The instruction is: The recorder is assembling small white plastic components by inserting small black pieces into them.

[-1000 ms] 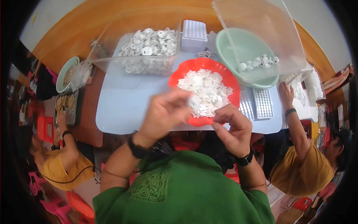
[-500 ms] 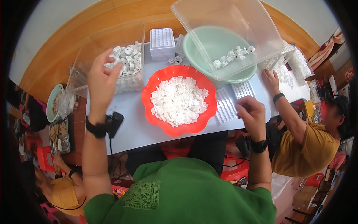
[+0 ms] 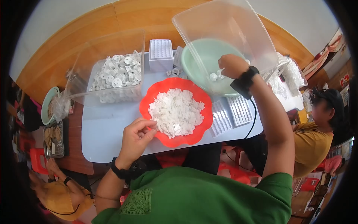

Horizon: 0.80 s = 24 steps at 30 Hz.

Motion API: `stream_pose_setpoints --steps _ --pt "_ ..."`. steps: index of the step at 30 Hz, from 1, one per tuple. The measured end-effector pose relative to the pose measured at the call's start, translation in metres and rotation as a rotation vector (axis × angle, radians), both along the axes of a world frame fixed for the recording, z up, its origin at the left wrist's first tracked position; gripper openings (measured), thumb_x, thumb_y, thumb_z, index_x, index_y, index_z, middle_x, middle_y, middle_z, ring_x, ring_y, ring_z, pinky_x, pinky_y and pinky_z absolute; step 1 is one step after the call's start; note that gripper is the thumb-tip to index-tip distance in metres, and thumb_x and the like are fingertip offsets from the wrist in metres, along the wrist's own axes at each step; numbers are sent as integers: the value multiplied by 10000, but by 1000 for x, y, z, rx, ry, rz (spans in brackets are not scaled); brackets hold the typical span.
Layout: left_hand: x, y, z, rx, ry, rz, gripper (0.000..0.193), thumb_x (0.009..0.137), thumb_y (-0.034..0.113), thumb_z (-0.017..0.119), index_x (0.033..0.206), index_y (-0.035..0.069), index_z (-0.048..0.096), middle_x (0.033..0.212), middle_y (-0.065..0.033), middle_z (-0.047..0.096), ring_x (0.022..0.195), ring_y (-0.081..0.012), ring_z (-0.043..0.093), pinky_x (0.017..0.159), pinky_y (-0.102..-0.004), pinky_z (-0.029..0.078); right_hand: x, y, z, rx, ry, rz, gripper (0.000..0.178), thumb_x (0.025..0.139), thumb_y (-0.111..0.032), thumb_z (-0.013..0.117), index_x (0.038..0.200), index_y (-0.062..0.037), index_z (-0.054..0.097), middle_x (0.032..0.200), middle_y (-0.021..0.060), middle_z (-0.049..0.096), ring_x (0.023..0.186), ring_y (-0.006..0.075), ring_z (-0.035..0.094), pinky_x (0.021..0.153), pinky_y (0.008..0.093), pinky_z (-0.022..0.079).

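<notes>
My left hand (image 3: pixel 137 139) is at the near left rim of the red scalloped bowl (image 3: pixel 204 128), thumb and forefinger tips apart, the other fingers curled. White flat plastic pieces (image 3: pixel 175 110) are heaped in the bowl. My right hand (image 3: pixel 232 66) is down in the pale green basin (image 3: pixel 192 56), its fingers curled over small white round plastic parts (image 3: pixel 213 77). Its fingertips are partly hidden, so what they grip cannot be made out. A clear plastic box (image 3: pixel 229 22) is tilted over the basin.
At the left, a clear bin (image 3: pixel 76 91) holds many white round parts (image 3: pixel 116 72). Stacked white trays (image 3: pixel 161 54) stand behind the bowl; two white trays with rows of cells (image 3: pixel 221 118) lie at its right. A co-worker (image 3: pixel 317 138) sits at the right.
My left hand has come down from the clear bin to the bowl's near rim. My right hand has moved up and forward into the green basin. The co-worker's arm has drawn back.
</notes>
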<state>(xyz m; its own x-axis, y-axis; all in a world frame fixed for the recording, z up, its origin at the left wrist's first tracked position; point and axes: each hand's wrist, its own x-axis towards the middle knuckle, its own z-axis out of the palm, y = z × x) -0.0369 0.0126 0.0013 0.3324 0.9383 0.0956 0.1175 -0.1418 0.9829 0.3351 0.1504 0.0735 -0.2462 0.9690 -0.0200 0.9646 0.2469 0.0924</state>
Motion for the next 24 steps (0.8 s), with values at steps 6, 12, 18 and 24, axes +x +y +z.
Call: stream_pose_setpoints --steps 6,12,18,24 --pt "-6 -7 -2 -48 -40 8 183 812 21 634 993 -6 643 888 -30 599 704 -56 518 584 -178 398 -22 51 -29 -543 -186 169 408 647 -178 723 1028 -48 656 918 131 670 866 315 639 738 390 501" --pt "-17 -10 -13 -86 -61 -33 207 838 -4 600 1042 -15 630 920 -43 576 744 -65 548 566 -177 439 -27 77 -49 -652 -482 135 324 620 -157 742 923 -55 695 840 122 674 835 309 649 706 385 504" --pt "-24 -3 -18 -80 -79 -38 209 841 1 605 1048 -12 631 887 -43 583 716 -68 549 558 -184 446 -26 65 -19 -404 -411 121 156 602 -104 712 750 -58 698 749 137 655 744 314 638 654 413 491" --pt "-24 0 0 -307 -211 -158 218 862 27 567 1068 -5 630 980 -83 642 667 -78 555 554 -204 455 -70 -30 61 243 233 390 25 716 -65 619 707 -44 607 720 114 574 699 311 572 619 397 449"
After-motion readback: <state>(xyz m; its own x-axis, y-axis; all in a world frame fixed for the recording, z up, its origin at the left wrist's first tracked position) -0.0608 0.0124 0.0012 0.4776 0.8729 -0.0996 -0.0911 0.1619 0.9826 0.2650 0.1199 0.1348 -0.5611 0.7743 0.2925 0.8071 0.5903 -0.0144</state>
